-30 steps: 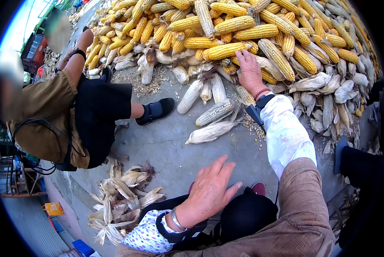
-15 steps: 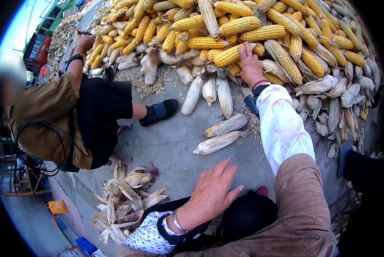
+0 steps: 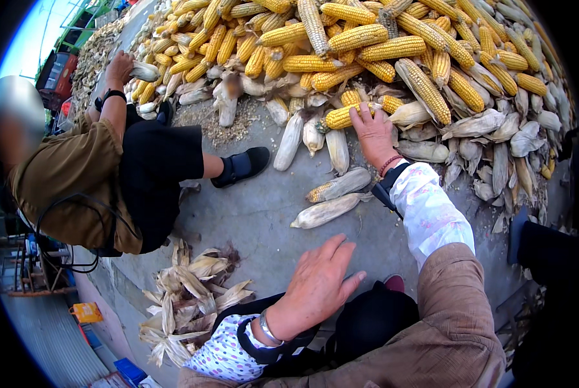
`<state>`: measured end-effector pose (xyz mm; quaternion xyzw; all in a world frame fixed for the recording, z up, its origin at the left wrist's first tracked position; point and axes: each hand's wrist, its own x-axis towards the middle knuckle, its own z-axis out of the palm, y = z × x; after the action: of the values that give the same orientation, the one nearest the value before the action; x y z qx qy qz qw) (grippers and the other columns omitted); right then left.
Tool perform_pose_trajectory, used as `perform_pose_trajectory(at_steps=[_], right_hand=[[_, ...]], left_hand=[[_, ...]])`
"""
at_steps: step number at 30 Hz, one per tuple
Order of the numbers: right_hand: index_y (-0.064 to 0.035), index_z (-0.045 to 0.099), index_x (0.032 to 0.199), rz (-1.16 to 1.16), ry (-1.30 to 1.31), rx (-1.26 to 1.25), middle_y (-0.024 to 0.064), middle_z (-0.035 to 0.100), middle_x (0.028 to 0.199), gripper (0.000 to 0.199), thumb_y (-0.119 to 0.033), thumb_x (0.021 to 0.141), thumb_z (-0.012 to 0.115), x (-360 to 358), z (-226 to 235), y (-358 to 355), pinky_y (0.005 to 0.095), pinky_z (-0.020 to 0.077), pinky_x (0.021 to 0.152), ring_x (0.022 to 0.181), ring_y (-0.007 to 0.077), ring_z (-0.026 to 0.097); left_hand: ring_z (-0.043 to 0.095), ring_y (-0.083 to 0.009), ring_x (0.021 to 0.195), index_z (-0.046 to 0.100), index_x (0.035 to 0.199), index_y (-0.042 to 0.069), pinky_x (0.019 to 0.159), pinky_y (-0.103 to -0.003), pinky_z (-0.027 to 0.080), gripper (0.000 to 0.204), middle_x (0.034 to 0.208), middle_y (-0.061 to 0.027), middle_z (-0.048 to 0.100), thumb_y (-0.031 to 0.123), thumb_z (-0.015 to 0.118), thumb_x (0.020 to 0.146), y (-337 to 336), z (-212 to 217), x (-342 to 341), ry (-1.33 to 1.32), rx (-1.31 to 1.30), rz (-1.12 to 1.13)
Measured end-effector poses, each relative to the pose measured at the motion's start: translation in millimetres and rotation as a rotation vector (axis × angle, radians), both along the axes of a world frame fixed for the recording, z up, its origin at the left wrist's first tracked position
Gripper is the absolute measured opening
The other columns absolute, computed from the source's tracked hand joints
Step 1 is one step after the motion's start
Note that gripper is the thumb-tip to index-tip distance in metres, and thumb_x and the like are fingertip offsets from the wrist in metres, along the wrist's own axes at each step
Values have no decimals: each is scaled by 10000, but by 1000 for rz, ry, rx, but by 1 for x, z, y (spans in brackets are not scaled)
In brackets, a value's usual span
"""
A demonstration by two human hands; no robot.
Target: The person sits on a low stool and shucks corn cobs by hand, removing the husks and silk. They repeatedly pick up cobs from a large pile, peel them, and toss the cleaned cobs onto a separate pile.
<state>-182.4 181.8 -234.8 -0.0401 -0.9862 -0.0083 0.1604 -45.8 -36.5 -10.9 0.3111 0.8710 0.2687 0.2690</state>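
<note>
With a cob (image 3: 338,118) held in the right hand (image 3: 376,137), left hand (image 3: 314,288) spread, the pile (image 3: 393,48) could be dislodged by tugging.

From afar I see a yellow ear of corn (image 3: 340,118), its visible kernels bare, lying crosswise at the pile's (image 3: 396,49) near edge, right end hidden.

A co-worker (image 3: 76,213) in brown sits at left; beyond stands a red vehicle (image 3: 62,72). An orange container (image 3: 86,313) lies near a grey sheet (image 3: 47,339).
</note>
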Motion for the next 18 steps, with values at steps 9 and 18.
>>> perform_pose_trajectory(at_steps=[9, 18], right_hand=[[-116, 403, 1229, -117, -327, -366, 117, 391, 1241, 649, 41, 634, 607, 130, -48, -3, 496, 433, 817, 1065, 323, 452], [-60, 611, 1000, -411, -573, -728, 176, 522, 1119, 432, -96, 576, 683, 113, -52, 11, 491, 395, 902, 1092, 395, 461]], left_hand=[[516, -384, 1046, 506, 1155, -4, 878, -421, 422, 438, 1221, -224, 480, 234, 644, 814, 0, 4, 13, 4, 25, -29], [514, -374, 1062, 507, 1160, -15, 891, -418, 418, 450, 1228, -221, 480, 233, 647, 812, 6, 7, 27, -12, -2, -52]])
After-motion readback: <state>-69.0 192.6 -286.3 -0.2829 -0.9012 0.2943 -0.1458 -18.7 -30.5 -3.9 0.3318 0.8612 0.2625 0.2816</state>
